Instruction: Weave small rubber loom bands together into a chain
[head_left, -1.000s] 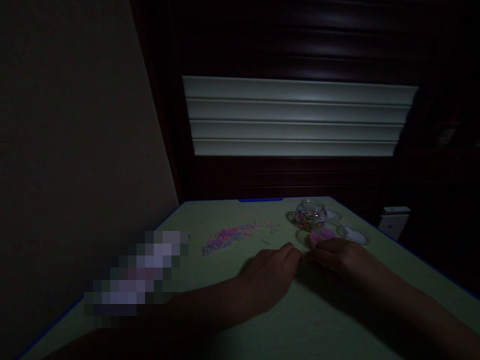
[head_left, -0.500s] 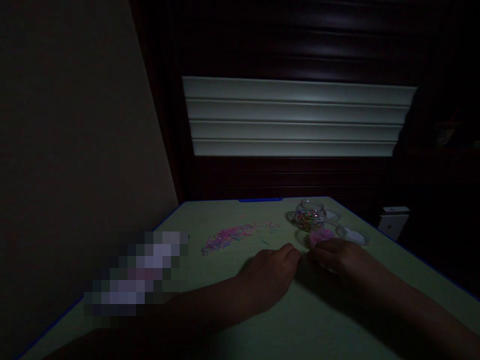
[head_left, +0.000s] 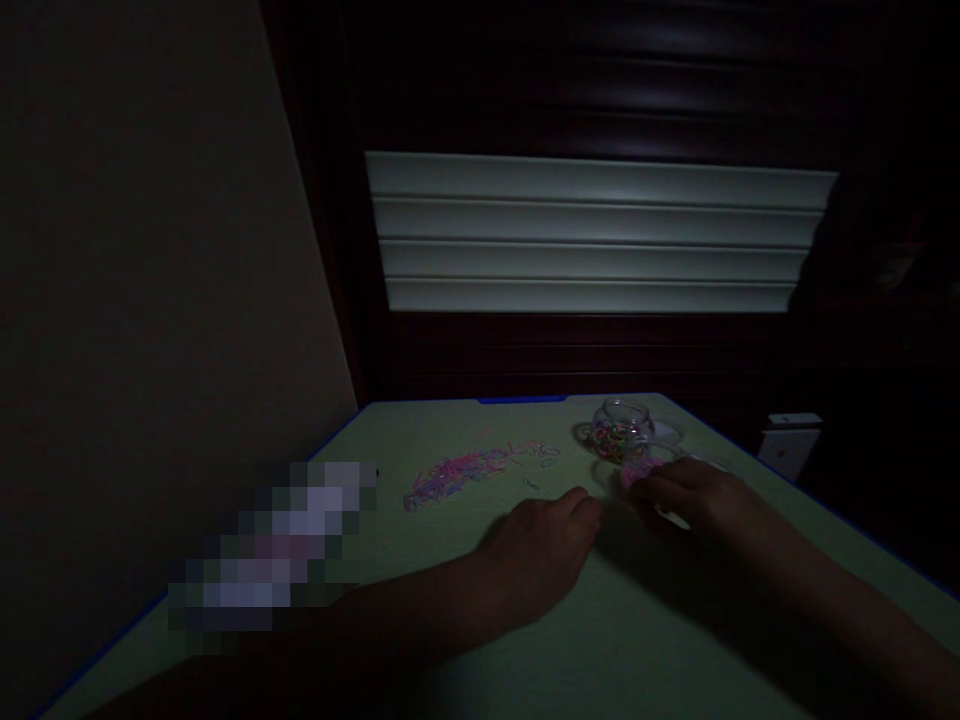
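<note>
My left hand point(head_left: 551, 545) rests low over the table with its fingers pressed together; what they hold, if anything, is too small to make out. At the mouth of a clear jar with pink bands point(head_left: 637, 472) is my right hand point(head_left: 686, 492), its fingers curled and partly hiding that jar. Behind it stands another clear round jar point(head_left: 621, 432) holding multicoloured bands. To the left, a loose pile of pink and purple bands point(head_left: 457, 474) lies spread out, with a small pale green band point(head_left: 531, 484) nearer my left hand.
The pale green table point(head_left: 442, 425) has a blue edge. A blurred, pixelated object point(head_left: 277, 545) lies on its left side. Clear lids lie beside the jars at the right. A white box point(head_left: 787, 450) sits beyond the right edge.
My right hand has moved slightly up and to the right, nearer the mouth of the pink-band jar. My left hand has hardly moved.
</note>
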